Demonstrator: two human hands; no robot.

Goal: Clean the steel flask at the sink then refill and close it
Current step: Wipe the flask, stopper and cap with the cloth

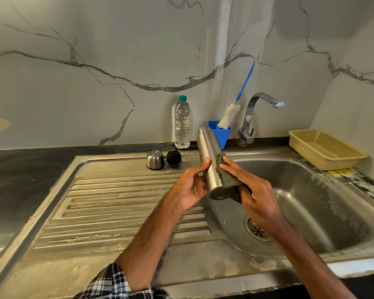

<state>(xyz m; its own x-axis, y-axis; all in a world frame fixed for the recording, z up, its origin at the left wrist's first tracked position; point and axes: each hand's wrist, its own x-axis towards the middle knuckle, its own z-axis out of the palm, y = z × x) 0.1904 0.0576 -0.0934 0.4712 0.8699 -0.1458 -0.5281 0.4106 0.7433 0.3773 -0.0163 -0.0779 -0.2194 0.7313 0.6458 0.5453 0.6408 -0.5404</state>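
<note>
Steel flask (pixel 209 156) is held uncapped and tilted over the left edge of the sink basin (pixel 311 190), mouth pointed up and away, base toward the camera. It's gripped low on the body by the left hand (pixel 190 188), thumb laid across the front and fingers curled round the back. A green scrub pad (pixel 227 178) is pressed against its right side by the right hand (pixel 255 193), index finger stretched along the pad and the other fingers curled over its lower end. Everything is set in a worn stainless sink unit: a ribbed drainboard (pixel 117 201) streaked with water on the left, the basin with its drain (pixel 257 230) on the right, a dark countertop (pixel 20 180) beyond, and a grey-veined marble wall (pixel 95 83) behind. At the back of the drainboard the steel cup lid (pixel 155 160) is stood mouth-down, just beside the black stopper (pixel 173 158). A clear water bottle (pixel 182 124) with a green cap, nearly full, is parked by the wall. A blue holder (pixel 221 134) with a white bottle brush (pixel 229 116) leaning out of it is seen next to the chrome tap (pixel 252 117). A beige plastic basket (pixel 324 149) is sat on the right ledge. No lettering can be read anywhere.
</note>
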